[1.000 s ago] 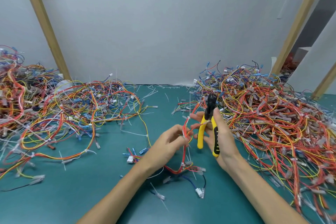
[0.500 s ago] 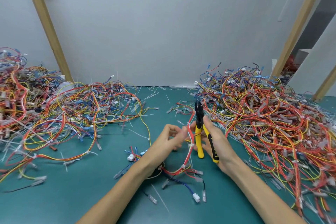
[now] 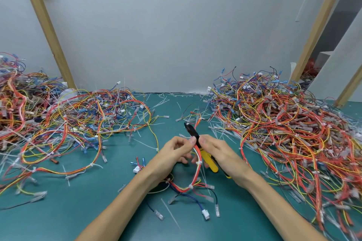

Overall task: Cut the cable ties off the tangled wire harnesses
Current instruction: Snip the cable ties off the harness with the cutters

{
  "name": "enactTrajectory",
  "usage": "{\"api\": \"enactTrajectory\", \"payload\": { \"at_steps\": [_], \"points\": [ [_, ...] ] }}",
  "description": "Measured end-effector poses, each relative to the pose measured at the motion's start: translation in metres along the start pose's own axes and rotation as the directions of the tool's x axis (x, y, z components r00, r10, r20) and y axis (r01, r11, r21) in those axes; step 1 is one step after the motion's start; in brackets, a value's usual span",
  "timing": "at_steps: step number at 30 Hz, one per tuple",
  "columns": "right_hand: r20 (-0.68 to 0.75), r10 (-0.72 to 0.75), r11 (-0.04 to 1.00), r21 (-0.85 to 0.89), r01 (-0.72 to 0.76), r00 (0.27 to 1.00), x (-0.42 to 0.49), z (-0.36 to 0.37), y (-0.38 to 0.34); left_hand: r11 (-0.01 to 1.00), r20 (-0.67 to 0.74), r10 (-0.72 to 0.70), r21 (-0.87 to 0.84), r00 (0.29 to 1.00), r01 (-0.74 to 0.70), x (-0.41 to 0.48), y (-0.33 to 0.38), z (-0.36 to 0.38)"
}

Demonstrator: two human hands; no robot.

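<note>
My left hand [image 3: 172,154] pinches a red, white and yellow wire harness [image 3: 196,172] near its upper end, just left of the cutter's jaws. That harness curves down to the table, bound by white cable ties [image 3: 199,163], with loose connector ends below. My right hand [image 3: 221,154] grips the yellow-handled cutters [image 3: 207,159], whose black jaws [image 3: 189,127] point up and to the left beside the harness. Whether the jaws touch a tie cannot be seen.
A big tangled pile of harnesses [image 3: 290,133] fills the right of the green table [image 3: 78,211]. Another pile [image 3: 58,123] spreads over the left. Cut ties [image 3: 168,211] and loose ends lie scattered between. A white wall and slanted wooden posts [image 3: 49,31] stand behind.
The cutters have tipped from upright to leaning left, and both hands have closed in together on the harness's upper end.
</note>
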State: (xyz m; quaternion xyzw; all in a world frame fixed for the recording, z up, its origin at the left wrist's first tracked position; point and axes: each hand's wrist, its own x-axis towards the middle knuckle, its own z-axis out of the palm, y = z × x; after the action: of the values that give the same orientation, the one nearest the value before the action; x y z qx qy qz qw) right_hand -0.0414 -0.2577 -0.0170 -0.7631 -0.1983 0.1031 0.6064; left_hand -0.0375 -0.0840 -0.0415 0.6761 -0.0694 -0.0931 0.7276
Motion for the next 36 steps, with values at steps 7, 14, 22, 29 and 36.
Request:
{"api": "enactTrajectory", "payload": {
  "at_steps": [7, 14, 22, 29, 36],
  "points": [
    [-0.059, 0.082, 0.997, 0.021, -0.081, 0.995, 0.000, -0.003, 0.000, 0.973, 0.128, 0.020, 0.226, 0.992, -0.049, -0.006, 0.008, -0.002],
    [-0.328, 0.126, 0.986, 0.142, -0.083, 0.936, 0.008, -0.010, 0.013, 1.000, -0.177, 0.003, -0.004, 0.984, -0.004, -0.003, 0.003, -0.003],
    [-0.474, -0.178, 0.984, -0.091, 0.153, 0.862, 0.010, -0.021, 0.027, 0.997, -0.204, -0.026, -0.073, 0.979, 0.011, -0.001, 0.002, -0.007],
    [-0.334, -0.256, 0.860, -0.507, 0.055, 0.907, 0.010, -0.014, 0.036, 0.995, -0.163, -0.004, -0.099, 0.987, -0.012, 0.003, -0.003, -0.013],
    [-0.507, -0.165, 0.937, -0.348, -0.025, 0.846, 0.011, -0.021, 0.035, 0.994, -0.121, 0.023, -0.108, 0.992, -0.036, 0.003, -0.005, -0.015]
  ]
}}
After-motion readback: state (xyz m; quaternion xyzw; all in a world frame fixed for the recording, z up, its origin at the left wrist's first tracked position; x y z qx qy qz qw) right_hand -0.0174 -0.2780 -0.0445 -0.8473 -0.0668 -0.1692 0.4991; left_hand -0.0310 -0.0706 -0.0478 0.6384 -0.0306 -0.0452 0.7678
